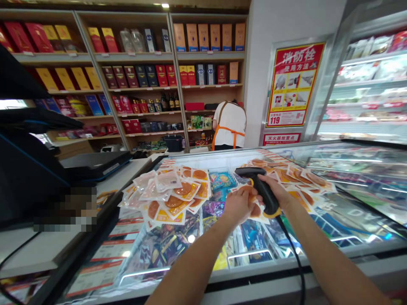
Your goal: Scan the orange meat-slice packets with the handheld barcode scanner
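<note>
My right hand [276, 190] is wrapped round a black and yellow barcode scanner [269, 195], its cable trailing down toward me. Close beside it, my left hand [238, 205] has its fingers curled on a flat clear packet [257, 211] with a round brown patty inside. The scanner's grip and my fingers cover part of this packet. To the left, a pile of similar patty packets [174, 201] lies on the glass top of a chest freezer [222, 271]. More such packets [295, 176] are spread to the right, behind my right hand.
Bagged goods show through the freezer glass. At left stand a dark checkout machine [28, 161] and a white counter [34, 250]. Beyond the freezer, a person in an orange-strapped apron [230, 123] bends before shelves [143, 87] of boxes. A lit display fridge [372, 84] is at right.
</note>
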A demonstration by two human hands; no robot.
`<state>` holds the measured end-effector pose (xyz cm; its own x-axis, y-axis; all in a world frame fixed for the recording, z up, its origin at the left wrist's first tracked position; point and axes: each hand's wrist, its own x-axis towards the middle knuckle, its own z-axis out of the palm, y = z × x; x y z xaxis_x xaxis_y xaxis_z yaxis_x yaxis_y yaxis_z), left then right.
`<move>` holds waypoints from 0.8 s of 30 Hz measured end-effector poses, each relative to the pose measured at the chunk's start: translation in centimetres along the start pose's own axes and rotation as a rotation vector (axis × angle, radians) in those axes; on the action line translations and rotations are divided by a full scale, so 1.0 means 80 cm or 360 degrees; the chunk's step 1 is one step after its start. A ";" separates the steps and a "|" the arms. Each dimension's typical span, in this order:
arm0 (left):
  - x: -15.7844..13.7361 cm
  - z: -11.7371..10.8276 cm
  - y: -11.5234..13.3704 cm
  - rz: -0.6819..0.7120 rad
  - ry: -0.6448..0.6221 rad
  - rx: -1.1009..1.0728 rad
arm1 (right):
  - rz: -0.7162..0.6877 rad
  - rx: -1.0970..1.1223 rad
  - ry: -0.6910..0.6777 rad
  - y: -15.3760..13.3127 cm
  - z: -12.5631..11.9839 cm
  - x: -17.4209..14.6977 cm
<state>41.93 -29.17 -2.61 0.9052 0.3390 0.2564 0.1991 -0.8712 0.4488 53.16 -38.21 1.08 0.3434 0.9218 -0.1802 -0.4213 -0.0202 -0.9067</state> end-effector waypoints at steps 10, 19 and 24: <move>0.001 -0.029 -0.054 -0.0411 0.0217 -0.0976 | -0.0119 0.0089 -0.0157 -0.015 0.036 0.013; -0.038 -0.127 -0.129 -0.0811 0.0752 -0.1929 | 0.0035 0.0036 -0.0232 -0.008 0.088 0.015; -0.077 -0.176 -0.172 -0.0903 0.0971 -0.1950 | 0.0059 -0.0225 -0.0218 0.006 0.125 0.021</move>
<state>28.35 -14.26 1.69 0.4613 0.8869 -0.0235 -0.2505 0.1556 0.9555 45.10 -32.82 4.14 0.2086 0.9632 -0.1694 -0.3061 -0.1002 -0.9467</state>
